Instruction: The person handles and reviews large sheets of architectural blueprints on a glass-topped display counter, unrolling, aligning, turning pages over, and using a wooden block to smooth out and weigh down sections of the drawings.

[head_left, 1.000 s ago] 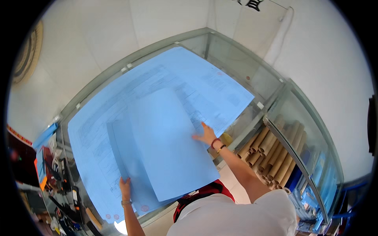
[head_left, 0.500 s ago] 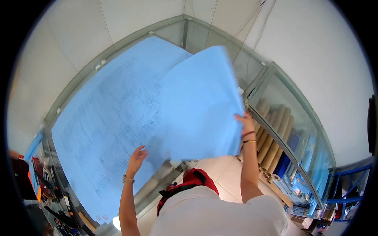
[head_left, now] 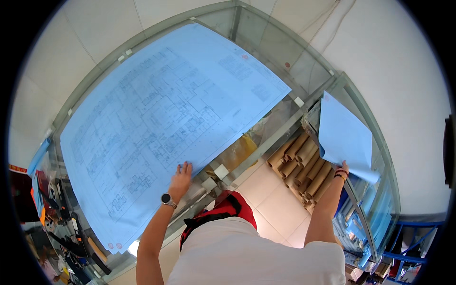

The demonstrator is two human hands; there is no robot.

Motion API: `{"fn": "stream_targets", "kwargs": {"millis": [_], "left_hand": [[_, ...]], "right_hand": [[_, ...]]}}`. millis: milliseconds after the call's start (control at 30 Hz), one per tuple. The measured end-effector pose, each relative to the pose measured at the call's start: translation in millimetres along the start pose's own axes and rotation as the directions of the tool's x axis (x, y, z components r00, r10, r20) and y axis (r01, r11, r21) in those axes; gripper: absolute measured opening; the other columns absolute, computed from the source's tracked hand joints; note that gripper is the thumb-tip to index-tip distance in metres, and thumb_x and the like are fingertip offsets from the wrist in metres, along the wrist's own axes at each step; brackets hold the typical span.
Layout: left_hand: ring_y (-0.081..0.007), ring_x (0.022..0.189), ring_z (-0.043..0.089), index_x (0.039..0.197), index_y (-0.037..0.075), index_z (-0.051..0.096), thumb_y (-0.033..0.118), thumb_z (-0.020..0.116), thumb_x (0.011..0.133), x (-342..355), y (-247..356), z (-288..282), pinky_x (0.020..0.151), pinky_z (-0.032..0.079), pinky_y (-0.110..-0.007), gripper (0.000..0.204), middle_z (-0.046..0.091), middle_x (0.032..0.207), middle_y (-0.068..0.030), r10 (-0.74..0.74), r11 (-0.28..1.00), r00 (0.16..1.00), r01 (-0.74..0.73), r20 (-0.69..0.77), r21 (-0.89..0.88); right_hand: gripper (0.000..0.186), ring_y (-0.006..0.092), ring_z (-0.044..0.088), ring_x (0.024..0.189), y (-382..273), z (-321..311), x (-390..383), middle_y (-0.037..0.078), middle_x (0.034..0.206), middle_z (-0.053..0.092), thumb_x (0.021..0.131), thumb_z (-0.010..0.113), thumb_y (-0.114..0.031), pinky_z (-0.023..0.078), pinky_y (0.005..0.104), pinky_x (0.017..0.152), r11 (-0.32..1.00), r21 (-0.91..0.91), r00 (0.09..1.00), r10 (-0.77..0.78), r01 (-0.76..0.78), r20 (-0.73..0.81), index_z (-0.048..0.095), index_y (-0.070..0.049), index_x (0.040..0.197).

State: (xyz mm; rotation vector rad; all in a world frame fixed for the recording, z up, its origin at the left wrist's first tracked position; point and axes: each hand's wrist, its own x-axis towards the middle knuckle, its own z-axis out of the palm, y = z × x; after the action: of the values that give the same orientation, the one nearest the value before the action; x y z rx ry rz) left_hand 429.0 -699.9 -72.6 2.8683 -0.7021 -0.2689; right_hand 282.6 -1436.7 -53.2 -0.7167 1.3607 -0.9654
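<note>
A large blue sheet printed with fine plan drawings [head_left: 147, 109] lies flat on a glass-topped table [head_left: 289, 52]. My left hand [head_left: 182, 176] rests on the sheet's near right part, fingers apart. At the right, my right hand [head_left: 341, 171] grips the lower edge of a separate, partly curled blue sheet [head_left: 346, 128], which lies over the top of a glass case [head_left: 375, 133] beside the table. The curled lower corner of that sheet reaches past my hand.
Cardboard tubes [head_left: 308, 175] are stacked below the case's top, with rolled blue papers [head_left: 368, 223] nearby. Black tools [head_left: 71, 242] crowd the table's left end. A blue metal frame [head_left: 411, 242] stands at the lower right. Walls border the back; tiled floor [head_left: 270, 213] shows below.
My right hand has swung the loose sheet rightward off the printed one onto the glass case. My left hand let that sheet go, lifted, then came down on the printed sheet.
</note>
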Motion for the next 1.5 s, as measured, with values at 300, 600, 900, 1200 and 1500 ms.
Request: {"fn": "stream_targets", "kwargs": {"millis": [300,600,900,1200,1500], "left_hand": [[-0.0317,0.080,0.062,0.112,0.012,0.048,0.002,0.052,0.079,4,-49,-92,0.062,0.051,-0.039,0.035,0.063,0.090,-0.0152,-0.253,0.946,0.954,0.209,-0.161,-0.250],[-0.0428,0.116,0.041,0.118,0.022,0.054,0.008,0.053,0.079,-24,2,-6,0.090,0.043,-0.049,0.041,0.030,0.138,-0.0189,0.288,0.942,0.947,-0.253,-0.142,0.221],[-0.0430,0.117,0.041,0.113,0.013,0.057,0.036,0.063,0.078,-33,5,-7,0.089,0.043,-0.048,0.042,0.032,0.137,-0.0196,-0.010,0.999,0.991,0.016,-0.132,0.040],[-0.0432,0.112,0.045,0.113,0.011,0.053,0.039,0.057,0.081,-31,-14,34,0.085,0.046,-0.047,0.042,0.042,0.124,-0.0225,0.100,0.966,0.966,-0.037,-0.238,0.255],[-0.0320,0.094,0.056,0.109,0.006,0.056,0.022,0.059,0.078,-24,-14,15,0.069,0.053,-0.040,0.035,0.049,0.109,-0.0188,-0.050,0.996,0.979,0.063,-0.195,0.064]], "right_hand": [[0.035,0.0280,0.057,0.080,61,50,-95,0.015,0.094,0.060,0.078,0.067,-0.015,0.049,0.0354,0.077,0.892,-0.311,0.881,-0.408,0.328,-0.241,0.055,0.006,0.103],[0.050,0.0227,0.050,0.106,266,150,-309,0.012,0.117,0.051,0.078,0.065,-0.011,0.040,0.0324,0.090,0.955,-0.211,0.653,0.025,0.208,0.757,0.044,0.002,0.121],[0.027,0.0183,0.048,0.066,255,238,-370,0.005,0.083,0.054,0.073,0.068,-0.018,0.042,0.0307,0.056,0.851,-0.423,0.669,0.512,-0.311,0.538,0.055,-0.009,0.096],[0.014,0.0125,0.045,0.054,221,237,-366,0.000,0.066,0.050,0.075,0.066,-0.013,0.039,0.0250,0.048,0.841,-0.495,0.552,0.524,-0.217,0.648,0.054,-0.011,0.083],[0.033,0.0196,0.055,0.081,194,269,-414,0.007,0.086,0.058,0.075,0.067,-0.013,0.047,0.0345,0.067,0.912,-0.406,0.497,0.325,0.060,0.804,0.056,-0.007,0.106]]}}
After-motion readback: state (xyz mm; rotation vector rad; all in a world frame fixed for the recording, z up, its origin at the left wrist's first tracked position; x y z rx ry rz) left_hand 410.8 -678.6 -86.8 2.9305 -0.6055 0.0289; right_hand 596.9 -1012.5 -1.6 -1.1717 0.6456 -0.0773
